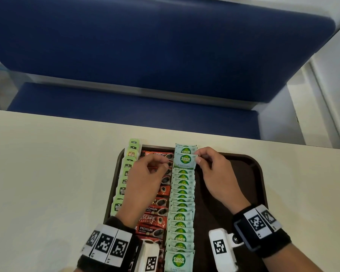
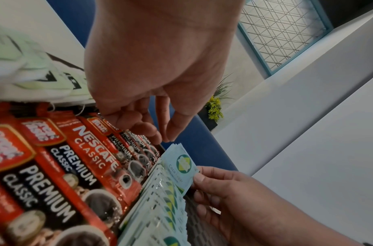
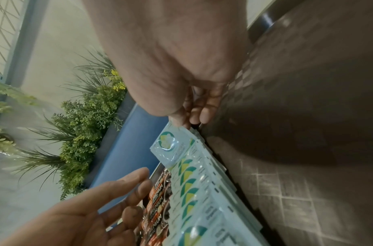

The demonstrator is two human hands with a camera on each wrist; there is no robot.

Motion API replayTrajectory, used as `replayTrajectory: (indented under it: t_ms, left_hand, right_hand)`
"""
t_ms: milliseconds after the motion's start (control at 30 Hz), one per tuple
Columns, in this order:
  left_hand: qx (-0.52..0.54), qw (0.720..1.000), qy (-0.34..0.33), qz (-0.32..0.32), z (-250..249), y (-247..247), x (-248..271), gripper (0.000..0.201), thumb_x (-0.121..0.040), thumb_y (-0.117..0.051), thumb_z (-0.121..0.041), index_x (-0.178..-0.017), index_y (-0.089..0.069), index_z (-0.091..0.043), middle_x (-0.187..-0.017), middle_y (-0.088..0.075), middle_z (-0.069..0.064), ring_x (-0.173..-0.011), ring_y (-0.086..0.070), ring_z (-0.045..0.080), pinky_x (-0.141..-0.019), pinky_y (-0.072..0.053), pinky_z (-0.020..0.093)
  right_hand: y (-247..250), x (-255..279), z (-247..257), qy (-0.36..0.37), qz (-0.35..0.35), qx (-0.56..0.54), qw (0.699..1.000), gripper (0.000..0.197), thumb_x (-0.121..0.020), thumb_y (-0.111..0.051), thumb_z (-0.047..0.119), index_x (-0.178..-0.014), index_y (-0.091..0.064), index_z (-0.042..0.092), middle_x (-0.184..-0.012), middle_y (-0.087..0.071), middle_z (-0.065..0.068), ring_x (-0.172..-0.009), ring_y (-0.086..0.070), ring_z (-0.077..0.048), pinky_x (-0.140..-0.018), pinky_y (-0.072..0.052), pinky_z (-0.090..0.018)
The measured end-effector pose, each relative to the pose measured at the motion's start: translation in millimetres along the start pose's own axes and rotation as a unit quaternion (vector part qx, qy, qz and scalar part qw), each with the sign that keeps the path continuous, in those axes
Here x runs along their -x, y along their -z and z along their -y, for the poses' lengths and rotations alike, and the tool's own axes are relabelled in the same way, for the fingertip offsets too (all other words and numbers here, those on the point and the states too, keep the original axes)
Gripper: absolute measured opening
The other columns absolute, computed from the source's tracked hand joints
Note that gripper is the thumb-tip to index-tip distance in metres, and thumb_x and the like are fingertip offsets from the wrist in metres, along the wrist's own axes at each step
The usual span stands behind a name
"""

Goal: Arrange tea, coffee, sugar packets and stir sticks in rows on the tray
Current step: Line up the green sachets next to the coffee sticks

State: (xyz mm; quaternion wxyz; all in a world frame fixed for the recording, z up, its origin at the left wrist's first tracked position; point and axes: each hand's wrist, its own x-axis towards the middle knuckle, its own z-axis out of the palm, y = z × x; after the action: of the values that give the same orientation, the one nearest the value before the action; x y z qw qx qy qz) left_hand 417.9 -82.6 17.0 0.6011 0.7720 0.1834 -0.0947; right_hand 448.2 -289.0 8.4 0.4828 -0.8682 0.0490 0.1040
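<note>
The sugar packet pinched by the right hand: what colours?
Pale blue sugar packet with a green-and-yellow logo; head view, right hand.

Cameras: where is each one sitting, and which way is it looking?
Head: worn on the head, looking forward and down at the tray on the table; both hands and wristbands show.
Left wrist: looks along the left hand over the coffee packets; the right hand shows too.
Right wrist: looks along the right hand, which pinches a sugar packet; left fingers show.
All three share that sugar packet.
</note>
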Motion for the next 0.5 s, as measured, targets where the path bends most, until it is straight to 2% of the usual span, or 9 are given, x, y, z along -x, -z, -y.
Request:
replayTrajectory:
  t_ms: [67, 167, 300, 500]
  left_hand:
    - [0.000, 1.000, 0.001, 0.000, 0.4, 0.5, 0.8, 0.011, -0.100, -0.075, -0.020, -0.100, -0.080, -0.030, -0.096, -0.078, -0.010, -0.095, -0.071, 0.006, -0.086, -0.053, 0.024]
    - [-0.006, 1.000, 0.000, -0.001, 1.1, 1.7, 2.1, 0.012, -0.100, -0.074, -0.020, -0.099, -0.080, -0.031, -0.094, -0.078, -0.011, -0.089, -0.069, 0.001, -0.081, -0.049, 0.020]
    - [-0.011, 1.000, -0.001, -0.001, 2.6, 2.7, 4.7, 0.014, -0.101, -0.074, -0.019, -0.099, -0.080, -0.031, -0.090, -0.076, -0.013, -0.081, -0.066, -0.004, -0.071, -0.045, 0.010]
    - [-0.007, 1.000, -0.001, 0.004, 5.8, 3.6, 8.5, 0.013, -0.100, -0.075, -0.018, -0.099, -0.080, -0.031, -0.088, -0.074, -0.022, -0.085, -0.068, -0.003, -0.078, -0.048, 0.016]
  right_hand:
    - [-0.6, 1.4, 0.3, 0.007, -0.007, -0.001, 1.000, 0.009, -0.107, -0.062, 0.011, -0.110, -0.068, 0.015, -0.105, -0.072, 0.015, -0.094, -0.061, 0.021, -0.073, -0.044, 0.002]
    - [-1.9, 3.7, 0.1, 0.012, -0.029, 0.002, 0.999, 0.013, -0.106, -0.063, 0.011, -0.115, -0.064, 0.020, -0.100, -0.072, 0.010, -0.092, -0.064, 0.012, -0.072, -0.045, -0.001]
    - [-3.1, 5.7, 1.0, 0.005, -0.038, -0.003, 0.999, 0.018, -0.105, -0.065, 0.013, -0.118, -0.059, 0.024, -0.100, -0.073, 0.008, -0.091, -0.065, 0.011, -0.071, -0.048, -0.004]
    - [-5.1, 5.7, -1.1, -0.001, -0.064, 0.004, 0.998, 0.021, -0.102, -0.070, 0.016, -0.119, -0.059, 0.023, -0.096, -0.074, 0.010, -0.088, -0.066, 0.009, -0.070, -0.049, -0.005]
